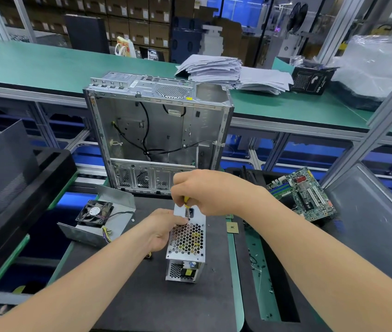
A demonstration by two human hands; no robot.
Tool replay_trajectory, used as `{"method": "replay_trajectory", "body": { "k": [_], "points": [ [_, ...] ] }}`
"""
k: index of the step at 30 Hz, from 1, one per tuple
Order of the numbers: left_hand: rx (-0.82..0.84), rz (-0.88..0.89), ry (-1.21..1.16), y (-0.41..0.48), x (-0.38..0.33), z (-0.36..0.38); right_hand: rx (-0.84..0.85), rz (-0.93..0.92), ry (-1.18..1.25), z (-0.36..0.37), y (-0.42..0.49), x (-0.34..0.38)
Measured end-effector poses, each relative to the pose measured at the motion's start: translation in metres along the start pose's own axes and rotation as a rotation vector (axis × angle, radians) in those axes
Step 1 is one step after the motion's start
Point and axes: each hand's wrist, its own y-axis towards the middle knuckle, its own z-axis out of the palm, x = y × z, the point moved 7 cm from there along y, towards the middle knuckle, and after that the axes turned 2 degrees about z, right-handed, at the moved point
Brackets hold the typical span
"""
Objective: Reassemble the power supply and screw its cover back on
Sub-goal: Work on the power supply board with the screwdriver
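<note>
A yellow-handled screwdriver is pinched in the curled fingers of the right hand, its tip set down on the far end of the power supply. The box's left side is gripped by the left hand. The box lies on the desk, honeycomb grille up, its long axis pointing away toward the open computer case.

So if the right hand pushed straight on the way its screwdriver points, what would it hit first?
Probably the power supply, on its metal face beside the black socket. The right hand aims the yellow screwdriver down at it; the tip looks almost there, though depth is unclear.
</note>
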Motion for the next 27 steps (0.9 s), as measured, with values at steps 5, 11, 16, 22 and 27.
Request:
{"method": "replay_trajectory", "body": {
  "k": [5,11,16,22,27],
  "points": [
    [0.01,-0.011,-0.023,-0.003,-0.001,0.001,-0.12,0.242,0.11,-0.004,0.0,-0.024],
    [0.018,-0.03,-0.048,-0.006,-0.002,0.003,-0.269,0.709,0.168,0.007,-0.007,-0.059],
    [0.012,-0.033,-0.043,-0.005,-0.002,0.003,-0.265,0.647,0.064,0.005,-0.009,-0.057],
    [-0.018,-0.01,0.02,0.0,-0.001,0.0,-0.088,-0.023,-0.019,0.003,-0.007,-0.004],
    [-0.034,-0.015,0.034,0.004,0.0,-0.002,-0.047,-0.008,-0.023,0.0,0.005,0.003]
  ]
}}
